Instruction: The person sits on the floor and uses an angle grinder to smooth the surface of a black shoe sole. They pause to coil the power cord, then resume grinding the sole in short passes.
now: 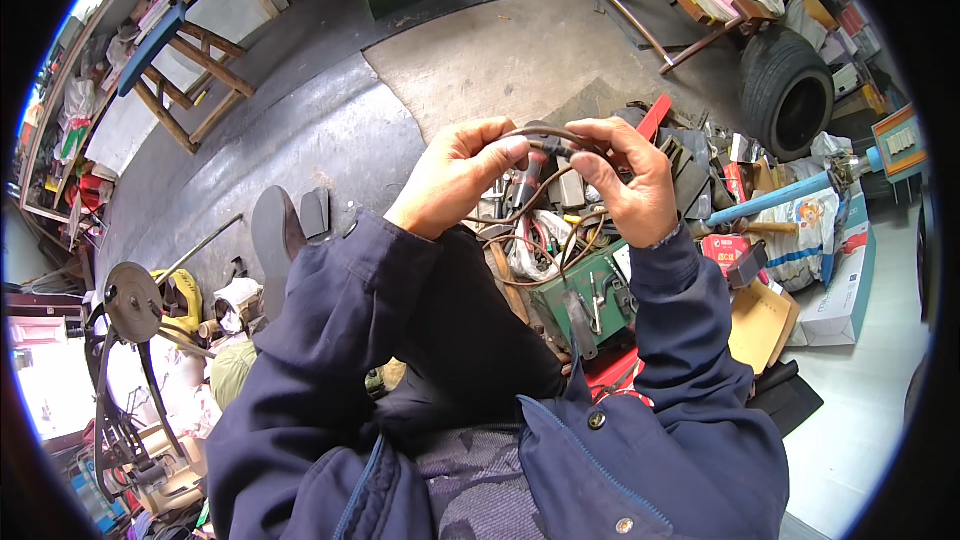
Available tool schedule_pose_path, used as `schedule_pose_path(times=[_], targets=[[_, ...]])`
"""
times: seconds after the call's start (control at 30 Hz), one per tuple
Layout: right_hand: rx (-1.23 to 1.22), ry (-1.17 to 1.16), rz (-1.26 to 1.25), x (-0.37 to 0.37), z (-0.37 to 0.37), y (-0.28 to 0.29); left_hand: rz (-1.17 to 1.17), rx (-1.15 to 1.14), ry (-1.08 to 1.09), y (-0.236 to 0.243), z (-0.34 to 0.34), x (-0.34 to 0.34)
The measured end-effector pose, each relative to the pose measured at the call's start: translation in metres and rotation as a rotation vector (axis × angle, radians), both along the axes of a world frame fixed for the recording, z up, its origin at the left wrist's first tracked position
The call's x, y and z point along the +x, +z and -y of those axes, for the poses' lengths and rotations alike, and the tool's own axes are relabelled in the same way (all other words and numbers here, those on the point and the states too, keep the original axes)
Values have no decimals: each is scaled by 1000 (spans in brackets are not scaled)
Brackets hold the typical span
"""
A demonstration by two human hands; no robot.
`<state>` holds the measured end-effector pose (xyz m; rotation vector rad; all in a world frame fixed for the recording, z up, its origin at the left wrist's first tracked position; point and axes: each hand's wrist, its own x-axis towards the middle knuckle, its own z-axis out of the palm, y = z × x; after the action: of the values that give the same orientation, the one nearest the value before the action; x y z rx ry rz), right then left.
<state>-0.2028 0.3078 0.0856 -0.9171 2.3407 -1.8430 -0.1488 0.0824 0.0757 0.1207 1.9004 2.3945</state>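
Above the lap, at chest height: left hand (455, 175) and right hand (628, 180) raised together, both pinching a thin dark cable (540, 132) that arcs between them, fingertips of each clenched on it near a small dark connector (562, 151); loops of the same or similar brownish wire (540, 240) hanging below toward an open green toolbox (585, 290). Likely risks: connector slipping from the pinch and dropping among the tools, since the grip is fingertip only; hanging loops snagging on toolbox clutter if pulled up sharply; kinking at the connector if bent harder. Right of the toolbox, a small red carton (725, 252) with white label; beyond it a white printed sack (810, 230) under a blue handle (775, 202); lower right, a flat white-and-teal box (845, 290) and a tan cardboard piece (760, 325). Printing too small to read.
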Motion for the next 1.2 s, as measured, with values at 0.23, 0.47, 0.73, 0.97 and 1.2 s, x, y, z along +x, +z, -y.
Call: schedule_pose_path(times=[0.23, 0.47, 0.73, 0.97, 1.2], targets=[[239, -11, -481, -19, 5, 12, 13, -114, 15, 0, 5, 0], [331, -57, -322, -24, -19, 6, 22, -186, -99, -3, 5, -8], [202, -422, -353, -71, -71, -51, 107, -518, -33, -26, 36, -35], [124, -463, 96, -80, -103, -130, 114, -6, -45, -34, 58, -43], [113, -69, 485, -38, -9, -173, 163, 459, -47, -29, 48, -52]])
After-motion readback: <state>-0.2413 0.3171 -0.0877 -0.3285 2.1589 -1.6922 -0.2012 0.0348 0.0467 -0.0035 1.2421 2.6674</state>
